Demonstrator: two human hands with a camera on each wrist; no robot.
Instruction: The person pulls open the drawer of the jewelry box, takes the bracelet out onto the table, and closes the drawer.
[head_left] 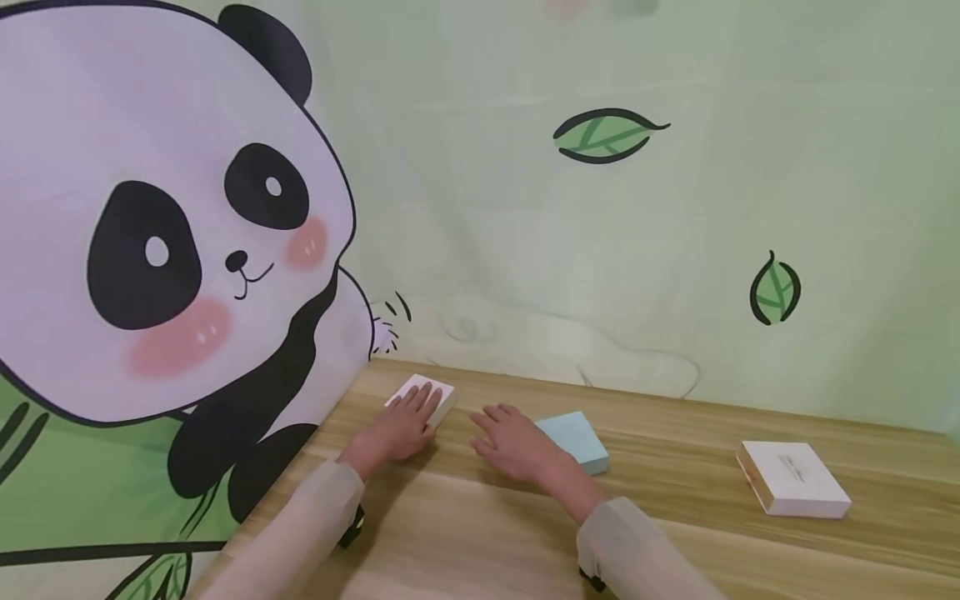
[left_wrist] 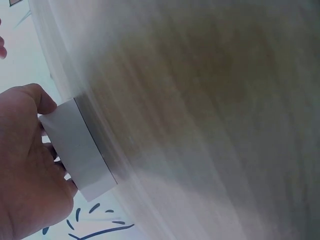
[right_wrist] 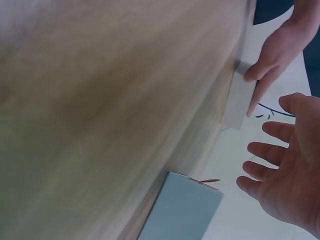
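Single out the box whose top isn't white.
The pale blue rectangular box, in the middle; the left white rectangular box and right white rectangular box have white tops.

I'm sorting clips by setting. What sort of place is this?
Probably a child-themed play corner or a decorated tabletop recording spot; I can't tell which. A wood-grain table stands before a pale green backdrop bearing a large cartoon panda and drawn leaves.
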